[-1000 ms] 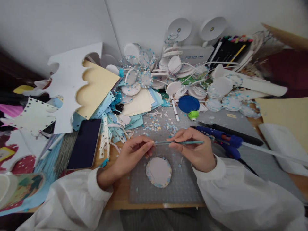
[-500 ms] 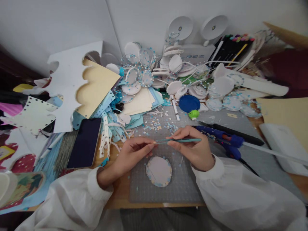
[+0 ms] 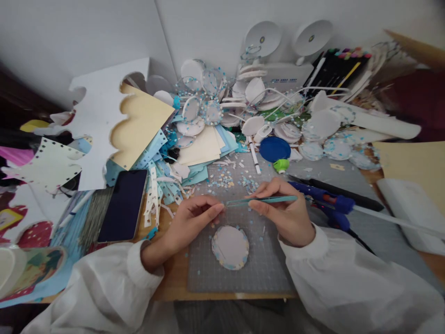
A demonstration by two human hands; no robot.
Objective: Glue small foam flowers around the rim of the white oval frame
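Tweezers (image 3: 273,200) are pointing leftward above the gray cutting mat (image 3: 267,273), the right hand (image 3: 287,213) clamping them, while the left hand (image 3: 194,218) is pressing thumb and forefinger together just beside their tips.

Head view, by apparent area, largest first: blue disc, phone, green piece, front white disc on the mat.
Phone
Front white disc
Blue disc
Green piece
Apparent only; the last two sit farther back.

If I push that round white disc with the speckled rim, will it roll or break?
The round white disc with the speckled rim probably won't roll: it lies flat on the gridded grey cutting mat. It might slide, since nothing grips it. Small blue and cream bits crowd its rim, so some might come loose.
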